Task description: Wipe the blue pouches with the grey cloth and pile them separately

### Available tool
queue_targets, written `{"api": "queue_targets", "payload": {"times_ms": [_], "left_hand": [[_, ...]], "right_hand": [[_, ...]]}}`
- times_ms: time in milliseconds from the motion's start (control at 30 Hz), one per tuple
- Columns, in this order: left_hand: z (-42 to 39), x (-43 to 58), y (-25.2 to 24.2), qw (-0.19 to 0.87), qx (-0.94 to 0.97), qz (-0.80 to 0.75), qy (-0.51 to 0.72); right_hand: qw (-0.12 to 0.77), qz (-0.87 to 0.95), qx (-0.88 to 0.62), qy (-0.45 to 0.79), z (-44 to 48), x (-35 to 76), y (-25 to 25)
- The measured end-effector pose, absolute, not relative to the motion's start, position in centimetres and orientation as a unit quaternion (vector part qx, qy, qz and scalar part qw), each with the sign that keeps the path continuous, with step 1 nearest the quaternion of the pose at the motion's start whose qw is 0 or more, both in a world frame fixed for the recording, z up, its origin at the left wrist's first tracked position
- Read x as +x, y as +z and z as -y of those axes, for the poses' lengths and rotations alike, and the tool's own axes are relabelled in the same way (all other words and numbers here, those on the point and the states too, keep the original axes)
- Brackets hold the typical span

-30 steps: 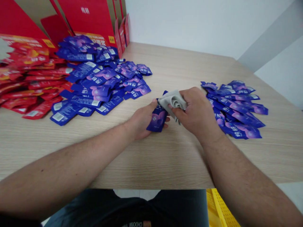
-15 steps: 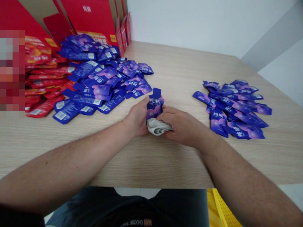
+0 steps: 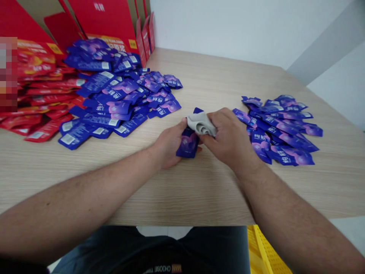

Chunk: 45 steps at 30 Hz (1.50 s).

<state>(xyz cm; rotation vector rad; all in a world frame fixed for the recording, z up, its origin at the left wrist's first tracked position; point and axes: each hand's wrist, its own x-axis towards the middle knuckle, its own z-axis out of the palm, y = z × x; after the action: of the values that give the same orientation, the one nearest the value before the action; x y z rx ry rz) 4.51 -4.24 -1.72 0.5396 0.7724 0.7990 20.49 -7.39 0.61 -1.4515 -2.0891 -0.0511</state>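
Observation:
Near the middle of the table, my left hand (image 3: 170, 146) holds a blue-purple pouch (image 3: 187, 144) upright, its printed front facing up. A folded grey-white cloth (image 3: 202, 124) is gripped in my right hand (image 3: 228, 135) and lies against the upper part of that pouch, covering its lettering. The pouch's top tab shows just above the cloth. To the left spreads a large pile of similar blue pouches (image 3: 114, 95). A smaller pile of blue pouches (image 3: 281, 127) lies to the right of my right hand.
Red pouches (image 3: 48, 110) are heaped at the far left. Red cartons (image 3: 105, 23) stand behind the piles, against the white wall. Below the table (image 3: 176, 198) edge at the lower right is a yellow basket (image 3: 261, 247).
My right hand has moved the cloth from the pouch's lower end up to its upper part. The pouch's lower front is now uncovered. The view has shifted slightly.

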Motion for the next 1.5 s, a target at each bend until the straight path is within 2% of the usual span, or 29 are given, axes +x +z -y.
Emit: {"api": "queue_targets", "payload": {"times_ms": [167, 267, 333, 500, 600, 967, 1100, 1233, 1333, 1500], "left_hand": [[3.4, 4.5, -1.6, 0.817, 0.179, -0.35, 0.422], [3.3, 4.4, -1.7, 0.818, 0.182, -0.352, 0.417], [3.4, 4.4, -1.8, 0.821, 0.193, -0.348, 0.409], [4.2, 4.4, -1.8, 0.812, 0.265, -0.379, 0.356], [4.4, 4.3, -1.8, 0.811, 0.287, -0.375, 0.344], [3.1, 4.2, -1.5, 0.834, 0.207, -0.318, 0.399], [2.5, 3.6, -1.7, 0.844, 0.224, -0.273, 0.403], [2.2, 2.9, -1.6, 0.855, 0.222, -0.295, 0.365], [2.6, 2.9, -1.5, 0.838, 0.225, -0.335, 0.366], [3.2, 3.5, -2.1, 0.82, 0.293, -0.311, 0.381]], "right_hand": [[0.191, 0.878, -0.427, 0.102, 8.5, 19.4, 0.4], [0.151, 0.891, -0.407, 0.135, 8.4, 19.5, 0.5], [0.168, 0.876, -0.439, 0.111, 8.1, 20.0, 0.8], [0.284, 0.762, -0.581, -0.035, 6.8, 21.6, 1.4], [0.319, 0.723, -0.608, -0.078, 6.6, 21.8, 1.4], [0.185, 0.89, -0.4, 0.117, 8.3, 19.7, 0.5], [0.256, 0.867, -0.42, 0.081, 7.9, 20.5, 1.1], [0.339, 0.787, -0.516, 0.02, 7.9, 20.9, 1.8], [0.358, 0.744, -0.565, -0.004, 7.8, 21.1, 2.2], [0.363, 0.721, -0.59, -0.025, 7.6, 21.6, 2.4]]}}
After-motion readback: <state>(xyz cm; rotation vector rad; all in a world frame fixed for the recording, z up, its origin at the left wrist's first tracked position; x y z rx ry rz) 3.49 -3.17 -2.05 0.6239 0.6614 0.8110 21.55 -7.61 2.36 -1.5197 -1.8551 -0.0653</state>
